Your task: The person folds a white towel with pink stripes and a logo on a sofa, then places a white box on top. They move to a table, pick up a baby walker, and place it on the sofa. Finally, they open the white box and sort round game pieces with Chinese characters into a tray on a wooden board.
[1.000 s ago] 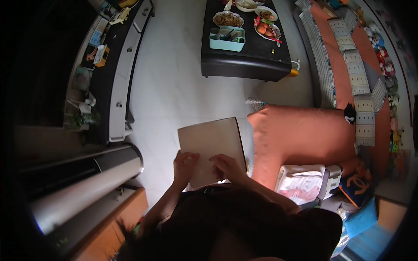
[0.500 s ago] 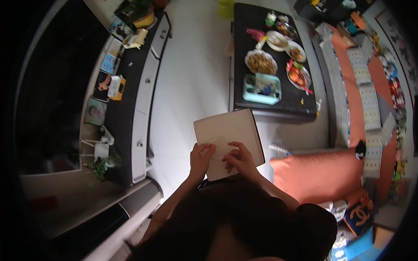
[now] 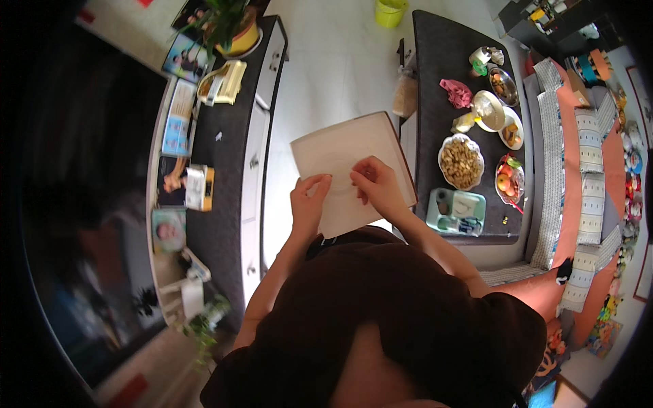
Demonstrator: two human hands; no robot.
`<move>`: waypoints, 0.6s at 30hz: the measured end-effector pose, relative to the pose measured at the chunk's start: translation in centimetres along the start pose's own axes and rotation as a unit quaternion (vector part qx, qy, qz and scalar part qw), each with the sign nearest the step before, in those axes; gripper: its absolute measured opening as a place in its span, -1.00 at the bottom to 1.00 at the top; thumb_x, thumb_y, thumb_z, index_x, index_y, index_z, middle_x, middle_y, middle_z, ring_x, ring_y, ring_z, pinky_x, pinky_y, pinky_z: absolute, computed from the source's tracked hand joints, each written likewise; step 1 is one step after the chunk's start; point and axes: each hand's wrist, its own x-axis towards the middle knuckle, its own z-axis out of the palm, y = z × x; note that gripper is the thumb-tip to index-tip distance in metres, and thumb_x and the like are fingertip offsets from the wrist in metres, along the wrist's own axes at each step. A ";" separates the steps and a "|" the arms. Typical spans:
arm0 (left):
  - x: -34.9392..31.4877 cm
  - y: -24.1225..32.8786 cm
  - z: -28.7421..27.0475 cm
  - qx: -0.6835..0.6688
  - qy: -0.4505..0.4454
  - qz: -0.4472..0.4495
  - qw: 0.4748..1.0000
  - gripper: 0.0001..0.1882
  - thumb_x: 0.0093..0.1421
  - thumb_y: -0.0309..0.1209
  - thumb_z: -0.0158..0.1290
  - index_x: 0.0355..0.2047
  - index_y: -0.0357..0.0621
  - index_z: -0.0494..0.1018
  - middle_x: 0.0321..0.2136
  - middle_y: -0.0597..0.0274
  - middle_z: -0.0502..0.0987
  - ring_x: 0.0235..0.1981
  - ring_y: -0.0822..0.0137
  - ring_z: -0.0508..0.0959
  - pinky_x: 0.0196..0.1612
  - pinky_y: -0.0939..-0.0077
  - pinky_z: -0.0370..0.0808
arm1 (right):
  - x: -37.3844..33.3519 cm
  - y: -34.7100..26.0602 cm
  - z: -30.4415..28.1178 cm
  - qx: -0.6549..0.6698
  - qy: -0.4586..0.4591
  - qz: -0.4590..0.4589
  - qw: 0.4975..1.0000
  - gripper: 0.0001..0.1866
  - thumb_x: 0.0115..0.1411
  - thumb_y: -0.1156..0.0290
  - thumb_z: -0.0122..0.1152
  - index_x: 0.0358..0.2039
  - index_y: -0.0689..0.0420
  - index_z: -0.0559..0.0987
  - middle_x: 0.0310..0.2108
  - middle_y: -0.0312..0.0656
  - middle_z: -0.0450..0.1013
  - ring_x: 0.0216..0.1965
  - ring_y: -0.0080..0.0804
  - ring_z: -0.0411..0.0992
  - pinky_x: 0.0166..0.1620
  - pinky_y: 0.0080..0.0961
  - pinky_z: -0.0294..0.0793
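A flat, square, pale board (image 3: 362,139) with a dark brown right edge lies under both my hands, close against my body; its support is hidden. My left hand (image 3: 310,198) is over its left side, thumb and forefinger pinched together. Over the right half is my right hand (image 3: 378,185), its thumb meeting the bent forefinger and the other fingers curled. A very faint, thin clear strand (image 3: 338,160) arcs over the board between the two pinches. Its ends at the fingertips are too fine to make out.
Ahead to the right, a dark table (image 3: 435,81) carries a bowl of brown pieces (image 3: 461,162), a fruit plate (image 3: 509,180) and a teal tray (image 3: 457,212). A long dark-topped cabinet (image 3: 221,163) runs along my left. Beyond the table is an orange-covered sofa (image 3: 537,292).
My view has shifted and brightened, with the table now further right. The right hand's fingers have drawn in closer together. Both hands stay over the board, and the strand shows more faintly.
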 end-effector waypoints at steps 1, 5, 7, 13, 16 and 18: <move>3.2 1.4 0.0 0.021 -0.023 0.017 0.999 -0.76 0.17 -0.33 0.08 -0.28 -0.27 0.54 -0.32 0.15 0.42 -0.20 0.33 0.43 -0.12 0.51 0.37 | 2.4 -0.5 -0.1 0.032 0.029 0.019 0.999 -0.84 0.14 0.49 0.11 -0.28 0.25 0.40 -0.53 -0.20 0.39 -0.62 -0.54 0.37 -0.63 -0.64 0.34; 15.6 6.2 0.8 0.061 -0.102 0.006 0.993 -0.77 0.19 -0.32 0.06 -0.25 -0.18 0.56 -0.32 0.14 0.40 -0.24 0.34 0.42 -0.15 0.53 0.36 | 10.2 -4.2 -2.6 0.147 0.130 0.040 0.980 -0.85 0.16 0.46 0.09 -0.28 0.22 0.40 -0.50 -0.16 0.41 -0.61 -0.49 0.38 -0.59 -0.58 0.40; 22.0 8.2 2.2 0.093 -0.152 0.040 0.983 -0.78 0.19 -0.32 0.05 -0.24 -0.15 0.56 -0.30 0.14 0.39 -0.26 0.35 0.42 -0.16 0.54 0.36 | 14.7 -6.3 -3.9 0.147 0.170 0.019 0.974 -0.85 0.19 0.47 0.05 -0.24 0.22 0.41 -0.48 -0.16 0.42 -0.60 -0.50 0.39 -0.58 -0.59 0.42; 39.1 13.8 10.2 0.126 -0.233 0.049 0.963 -0.77 0.13 -0.44 0.06 -0.18 -0.13 0.54 -0.19 0.17 0.38 -0.14 0.33 0.42 -0.08 0.51 0.38 | 30.6 -12.3 -9.9 0.159 0.228 -0.028 0.960 -0.83 0.20 0.45 0.06 -0.22 0.23 0.40 -0.49 -0.18 0.43 -0.60 -0.55 0.38 -0.57 -0.62 0.41; 47.8 15.8 15.1 0.117 -0.214 0.054 0.968 -0.75 0.11 -0.47 0.04 -0.17 -0.10 0.54 -0.23 0.15 0.39 -0.16 0.31 0.43 -0.09 0.53 0.37 | 40.4 -14.5 -15.1 0.167 0.222 -0.022 0.960 -0.87 0.18 0.49 0.04 -0.26 0.25 0.40 -0.51 -0.16 0.41 -0.59 -0.49 0.38 -0.56 -0.57 0.41; 53.9 16.5 16.2 0.141 -0.168 0.027 0.975 -0.73 0.10 -0.51 0.02 -0.17 -0.08 0.54 -0.26 0.10 0.39 -0.19 0.25 0.43 -0.10 0.52 0.34 | 47.6 -17.1 -18.3 0.219 0.213 -0.026 0.952 -0.88 0.17 0.50 0.05 -0.29 0.25 0.40 -0.51 -0.15 0.41 -0.58 -0.46 0.39 -0.53 -0.54 0.42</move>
